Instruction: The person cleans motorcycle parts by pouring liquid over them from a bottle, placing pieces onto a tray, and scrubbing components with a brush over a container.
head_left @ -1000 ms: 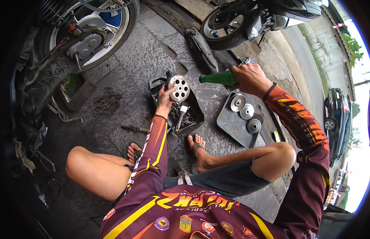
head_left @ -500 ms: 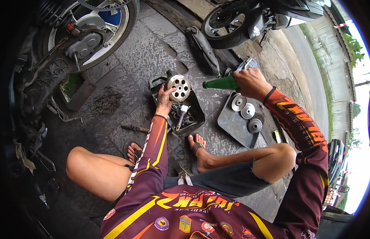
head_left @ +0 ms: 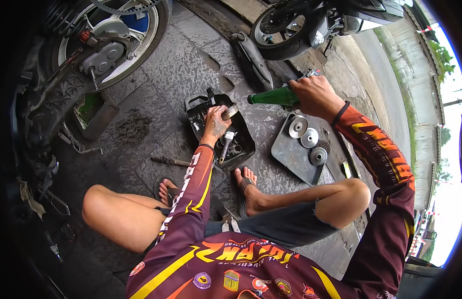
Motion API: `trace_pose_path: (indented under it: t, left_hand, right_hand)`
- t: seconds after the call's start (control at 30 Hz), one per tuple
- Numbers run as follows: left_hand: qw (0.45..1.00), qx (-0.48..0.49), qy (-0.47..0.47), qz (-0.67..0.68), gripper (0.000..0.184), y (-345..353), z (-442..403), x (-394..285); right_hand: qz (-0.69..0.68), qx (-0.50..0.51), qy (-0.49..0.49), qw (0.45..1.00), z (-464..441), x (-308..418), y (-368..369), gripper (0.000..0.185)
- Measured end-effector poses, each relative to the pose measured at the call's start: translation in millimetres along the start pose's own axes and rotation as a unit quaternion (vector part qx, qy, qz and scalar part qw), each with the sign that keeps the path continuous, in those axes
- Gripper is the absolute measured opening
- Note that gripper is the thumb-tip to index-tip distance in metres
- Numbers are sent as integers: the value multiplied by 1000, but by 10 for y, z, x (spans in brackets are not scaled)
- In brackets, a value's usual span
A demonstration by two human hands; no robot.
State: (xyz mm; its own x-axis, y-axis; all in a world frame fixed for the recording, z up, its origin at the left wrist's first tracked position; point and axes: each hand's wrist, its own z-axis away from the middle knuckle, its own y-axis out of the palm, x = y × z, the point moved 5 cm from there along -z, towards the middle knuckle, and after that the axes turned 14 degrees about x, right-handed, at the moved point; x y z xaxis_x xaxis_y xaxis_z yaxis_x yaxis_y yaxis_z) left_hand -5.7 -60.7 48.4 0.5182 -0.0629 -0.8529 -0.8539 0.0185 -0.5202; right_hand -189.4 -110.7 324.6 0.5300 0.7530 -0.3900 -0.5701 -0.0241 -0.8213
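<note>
My left hand point(head_left: 216, 122) is closed around a metal clutch bell point(head_left: 230, 111), now seen nearly edge-on, over a cut-open black plastic container point(head_left: 248, 132). Inside that container lie a paintbrush point(head_left: 227, 143) with a pale ferrule and several small metal parts, partly in shadow. To the right, my right hand point(head_left: 316, 94) grips a green glass bottle point(head_left: 272, 96) by its body. The bottle lies almost level, its neck pointing left towards the clutch bell, with a gap between them. No liquid can be made out at its mouth.
A grey metal tray point(head_left: 294, 158) holds several round metal pulley parts point(head_left: 310, 138). A dark-bristled brush point(head_left: 169, 161) lies left of the container. A scooter's rear wheel point(head_left: 159, 45) stands at upper left, another motorcycle wheel point(head_left: 281, 32) at the top. My feet flank the container's near side.
My left hand has turned the clutch bell from showing its holed face to edge-on. My right hand has shifted the bottle slightly left and up.
</note>
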Motion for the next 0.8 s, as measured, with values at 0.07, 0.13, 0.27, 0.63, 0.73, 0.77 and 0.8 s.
trace_pose_path:
  t: [0.07,0.13,0.27,0.63,0.73,0.77,0.8]
  left_hand:
    - [999,-5,6,-39,39,-8,0,-21]
    - [998,1,0,-55,39,-17,-3,-15]
    - [999,43,-8,-32,39,55,-5,145]
    - [977,211,-31,4,38,112,51,432]
    - [980,195,-22,-22,39,68,95,417]
    - [975,212,-43,-51,38,74,100,427]
    - [973,218,-44,-55,38,96,102,478]
  right_hand:
    - [1,2,-5,1000,-2,23,-7,24]
    - [-2,-3,-23,1000,1,69,-8,23]
    - [-9,3,-33,999,-9,149,32,22]
    - [-34,17,-47,998,-16,170,374,19]
    - [-48,59,-49,996,15,203,495,31]
    - [-57,53,-49,996,17,207,559,27]
    - [-64,54,-47,995,28,218,593,27]
